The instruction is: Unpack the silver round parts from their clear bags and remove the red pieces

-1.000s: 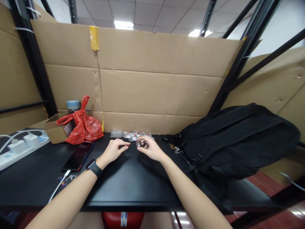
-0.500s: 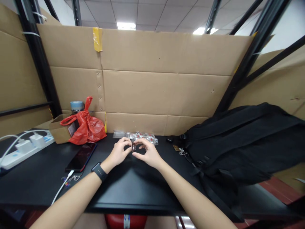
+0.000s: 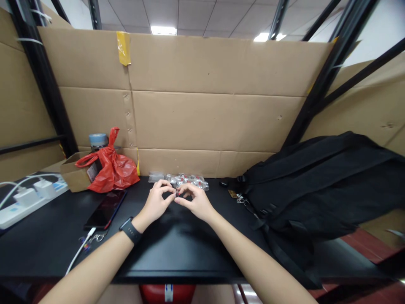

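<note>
Our two hands had just come together, and that was the news! A second earlier a gap stood between them; now the left hand (image 3: 159, 200) and the right hand (image 3: 198, 202) met fingertip to fingertip over the black table (image 3: 177, 253), around one small shiny piece (image 3: 177, 193), so both were busy at a single spot. On the right, we had thumb and forefinger closed on it, the remaining fingers loosely curled. On the left, thumb and forefinger came close together at its near side, but whether they gripped that same piece or something separate, we could not tell. It had turned, too: half a second before, it showed us a rounder face, and now it looked narrow, with a fleck of red beside it. Just beyond our knuckles lay clear packets (image 3: 194, 181) with red bits inside, against the cardboard panel (image 3: 202, 122). Off to our left sat the phone (image 3: 106, 209); well to our right, the black backpack (image 3: 322, 181).
</note>
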`<state>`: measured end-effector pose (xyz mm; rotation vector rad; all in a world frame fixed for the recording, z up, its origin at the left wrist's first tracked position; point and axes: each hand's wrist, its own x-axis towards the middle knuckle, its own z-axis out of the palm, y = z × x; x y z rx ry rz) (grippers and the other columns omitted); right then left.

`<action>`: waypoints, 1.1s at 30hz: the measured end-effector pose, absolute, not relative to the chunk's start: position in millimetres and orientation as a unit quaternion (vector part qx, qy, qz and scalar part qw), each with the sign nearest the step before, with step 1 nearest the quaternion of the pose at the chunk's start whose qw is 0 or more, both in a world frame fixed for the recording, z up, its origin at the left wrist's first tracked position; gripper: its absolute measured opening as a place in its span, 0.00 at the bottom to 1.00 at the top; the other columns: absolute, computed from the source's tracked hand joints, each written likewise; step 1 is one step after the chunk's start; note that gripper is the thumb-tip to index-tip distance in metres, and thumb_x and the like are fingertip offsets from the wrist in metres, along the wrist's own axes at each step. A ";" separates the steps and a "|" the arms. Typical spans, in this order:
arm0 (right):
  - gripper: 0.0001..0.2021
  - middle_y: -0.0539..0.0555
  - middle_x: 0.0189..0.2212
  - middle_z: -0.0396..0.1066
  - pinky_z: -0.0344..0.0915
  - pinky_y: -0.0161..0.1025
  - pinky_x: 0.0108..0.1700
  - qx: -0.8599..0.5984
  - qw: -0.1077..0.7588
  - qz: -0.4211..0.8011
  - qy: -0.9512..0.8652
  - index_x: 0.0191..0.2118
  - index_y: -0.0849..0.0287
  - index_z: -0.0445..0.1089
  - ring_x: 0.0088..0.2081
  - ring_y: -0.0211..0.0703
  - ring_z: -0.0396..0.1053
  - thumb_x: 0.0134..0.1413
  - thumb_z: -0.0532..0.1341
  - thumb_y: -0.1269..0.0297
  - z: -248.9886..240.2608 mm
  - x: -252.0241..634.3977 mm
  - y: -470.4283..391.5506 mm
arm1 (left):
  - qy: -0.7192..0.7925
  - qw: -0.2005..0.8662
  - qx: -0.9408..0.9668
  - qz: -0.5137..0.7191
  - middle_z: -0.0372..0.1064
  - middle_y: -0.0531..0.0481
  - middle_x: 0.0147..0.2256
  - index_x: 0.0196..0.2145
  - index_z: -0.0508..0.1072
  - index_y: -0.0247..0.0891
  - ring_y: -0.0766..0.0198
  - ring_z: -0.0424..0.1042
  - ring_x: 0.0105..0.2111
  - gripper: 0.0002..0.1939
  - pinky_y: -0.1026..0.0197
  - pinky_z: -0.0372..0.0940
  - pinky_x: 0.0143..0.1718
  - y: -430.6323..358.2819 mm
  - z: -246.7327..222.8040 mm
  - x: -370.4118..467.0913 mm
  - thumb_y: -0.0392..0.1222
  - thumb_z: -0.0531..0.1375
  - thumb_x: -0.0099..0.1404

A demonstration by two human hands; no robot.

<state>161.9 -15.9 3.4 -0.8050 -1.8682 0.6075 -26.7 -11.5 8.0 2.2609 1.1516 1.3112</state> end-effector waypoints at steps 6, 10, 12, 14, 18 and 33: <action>0.14 0.56 0.44 0.67 0.64 0.44 0.53 -0.321 0.428 0.213 -0.818 0.34 0.56 0.66 0.48 0.45 0.66 0.68 0.51 0.55 4.5 166.6 -15.8 | 0.431 0.085 0.790 0.428 0.69 0.48 0.42 0.32 0.79 0.43 0.54 0.67 0.48 0.04 0.50 0.60 0.53 -16.5 11.2 -25.6 0.43 0.64 0.63; 0.11 0.56 0.46 0.66 0.64 0.45 0.53 -0.346 0.418 0.219 -0.811 0.32 0.56 0.67 0.49 0.46 0.66 0.65 0.53 0.59 0.9 168.3 -12.5 | 0.421 0.113 0.783 0.443 0.70 0.48 0.41 0.33 0.77 0.42 0.56 0.68 0.47 0.07 0.52 0.61 0.52 -13.4 7.2 -23.5 0.44 0.61 0.66; 0.10 0.56 0.46 0.66 0.64 0.46 0.53 -0.360 0.415 0.214 -0.808 0.31 0.56 0.67 0.49 0.46 0.66 0.64 0.55 0.62 -0.3 168.8 -10.8 | 0.409 0.141 0.774 0.462 0.70 0.48 0.41 0.35 0.74 0.41 0.58 0.69 0.46 0.10 0.55 0.62 0.51 -10.9 4.4 -22.3 0.46 0.56 0.70; 0.09 0.56 0.47 0.66 0.62 0.47 0.54 -0.363 0.415 0.203 -0.809 0.30 0.56 0.67 0.49 0.47 0.66 0.61 0.56 0.64 -1.1 168.9 -9.2 | 0.406 0.164 0.769 0.465 0.70 0.48 0.41 0.37 0.72 0.40 0.59 0.69 0.45 0.13 0.56 0.63 0.50 -9.6 2.0 -21.3 0.48 0.52 0.72; 0.08 0.56 0.46 0.66 0.64 0.45 0.51 -0.366 0.408 0.202 -0.812 0.29 0.57 0.68 0.48 0.47 0.67 0.59 0.57 0.66 -3.2 170.5 -6.4 | 0.411 0.156 0.812 0.383 0.72 0.49 0.44 0.40 0.73 0.43 0.58 0.69 0.47 0.13 0.54 0.61 0.52 -12.9 -0.6 -21.1 0.49 0.52 0.71; 0.12 0.54 0.40 0.73 0.64 0.44 0.47 -0.509 0.269 0.136 -0.806 0.39 0.58 0.72 0.42 0.46 0.69 0.47 0.69 0.63 -18.2 244.5 30.7 | 0.587 -0.012 0.765 0.263 0.72 0.46 0.45 0.41 0.76 0.44 0.49 0.68 0.47 0.10 0.50 0.60 0.48 22.0 -0.1 -76.1 0.41 0.59 0.62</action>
